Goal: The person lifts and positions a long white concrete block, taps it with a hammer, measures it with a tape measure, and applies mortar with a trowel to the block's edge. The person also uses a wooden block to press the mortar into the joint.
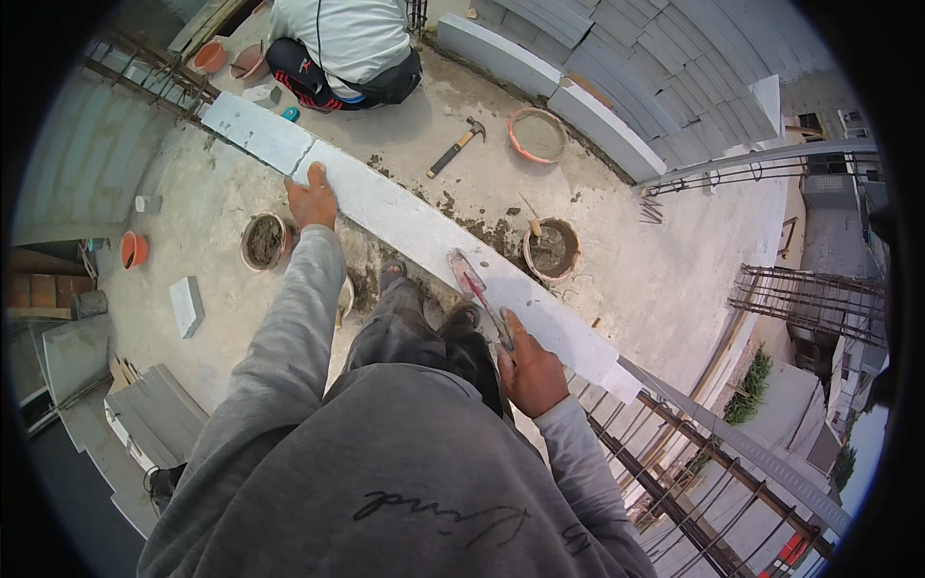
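- Left hand (312, 200) flat, fingers spread, pressing on top of long pale grey concrete block row (424, 241); not gripping anything.
- Right hand (528, 371) clenched round handle of red-handled steel trowel (479, 294); blade lying over the block row, tip pointing away from body.
- Handle mostly hidden inside the fist; blade smeared, edge hard to make out.
- Legs and feet largely covered by grey hooded top; one shoe (392, 275) just showing beside the row.
- Second person crouched at top, cut off at frame edge, only white shirt (349, 34) and dark trousers seen.
- Round mortar-filled bucket (263, 241) just left of the left hand, touching nothing.
- Another mortar bucket with stick (551, 249) beyond the row; orange-rimmed basin (537, 135) and wooden-handled claw hammer (457, 147) further off on the concrete slab (193, 202).
- Stacked grey blocks (626, 67) along far side.
- Row ends near slab edge at right; exposed rusty rebar (694, 462) beyond, open drop to street below.
- Slab left of the row fairly open.
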A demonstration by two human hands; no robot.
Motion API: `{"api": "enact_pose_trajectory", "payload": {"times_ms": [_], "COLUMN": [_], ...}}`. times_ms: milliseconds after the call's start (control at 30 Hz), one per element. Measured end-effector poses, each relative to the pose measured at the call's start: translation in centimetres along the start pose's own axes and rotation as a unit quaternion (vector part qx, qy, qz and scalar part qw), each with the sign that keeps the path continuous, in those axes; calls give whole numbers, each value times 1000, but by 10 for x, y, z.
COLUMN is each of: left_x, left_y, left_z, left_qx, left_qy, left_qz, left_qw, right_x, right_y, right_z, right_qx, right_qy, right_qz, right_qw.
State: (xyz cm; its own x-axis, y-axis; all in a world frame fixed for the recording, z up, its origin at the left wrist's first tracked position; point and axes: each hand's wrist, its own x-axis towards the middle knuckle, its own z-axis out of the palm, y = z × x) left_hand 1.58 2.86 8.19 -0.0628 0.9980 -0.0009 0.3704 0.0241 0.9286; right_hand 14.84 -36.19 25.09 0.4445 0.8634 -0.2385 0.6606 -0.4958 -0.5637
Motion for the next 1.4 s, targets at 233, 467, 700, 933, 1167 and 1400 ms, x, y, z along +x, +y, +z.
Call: {"api": "enact_pose_trajectory", "payload": {"times_ms": [233, 467, 700, 933, 1167, 1400], "left_x": [-11, -20, -26, -42, -21, -201], "left_y": [18, 43, 53, 3, -119, -120], "left_z": [1, -1, -5, -19, 54, 126], "left_qx": [7, 7, 62, -176, -279, -478], "left_qy": [-4, 4, 4, 7, 5, 13], "left_qz": [-17, -32, -93, -251, -338, -435], "left_qw": [1000, 999, 994, 952, 899, 763], "right_x": [36, 42, 23, -13, -57, -84], "right_y": [-28, -24, -6, 12, 20, 20], "right_z": [2, -5, -9, -19, -33, -38], "right_qx": [41, 113, -3, 54, 122, 261], "right_qy": [98, 44, -28, 15, 30, 67], "right_qz": [-132, -93, -10, 9, 40, 161], "right_qw": [986, 988, 1000, 998, 991, 949]}}
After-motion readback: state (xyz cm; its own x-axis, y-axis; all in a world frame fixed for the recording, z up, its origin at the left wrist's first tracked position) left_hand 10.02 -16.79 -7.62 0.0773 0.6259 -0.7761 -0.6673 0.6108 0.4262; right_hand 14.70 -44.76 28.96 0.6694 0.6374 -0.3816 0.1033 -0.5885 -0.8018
